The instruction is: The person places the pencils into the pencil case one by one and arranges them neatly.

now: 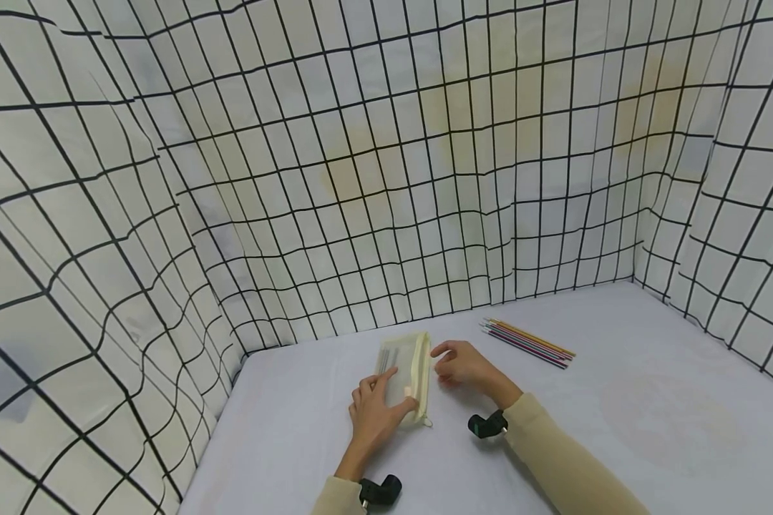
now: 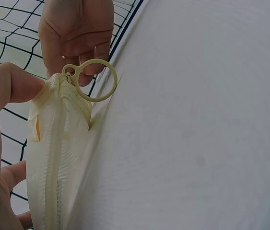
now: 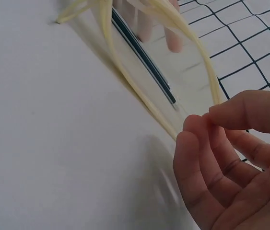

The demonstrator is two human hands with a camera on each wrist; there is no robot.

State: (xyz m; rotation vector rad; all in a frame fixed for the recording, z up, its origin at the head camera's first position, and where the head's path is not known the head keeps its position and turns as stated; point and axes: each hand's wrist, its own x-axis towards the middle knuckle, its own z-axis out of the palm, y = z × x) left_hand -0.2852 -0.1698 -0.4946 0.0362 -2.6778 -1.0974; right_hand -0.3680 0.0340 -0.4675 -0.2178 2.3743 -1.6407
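Observation:
A pale yellow, see-through zip pouch (image 1: 396,386) stands out on the white tabletop, its zipper side facing right. My left hand (image 1: 375,411) grips it, thumb at the near end and fingers on the left side. A round zipper pull (image 2: 96,80) hangs at that end. In the right wrist view the pouch's mouth is parted, and dark pencils (image 3: 144,57) show inside it. Beside the pouch's right edge is my right hand (image 1: 467,368), fingers bent and thumb tip against the fingertips (image 3: 194,123). I cannot tell whether they pinch the pouch's edge.
Several coloured pencils (image 1: 528,343) lie in a bundle on the white tabletop (image 1: 618,400), right of the pouch and beyond my right hand. White curtains (image 1: 386,179) with a black grid pattern rise behind and at both sides. Each wrist carries a small black camera (image 1: 381,491).

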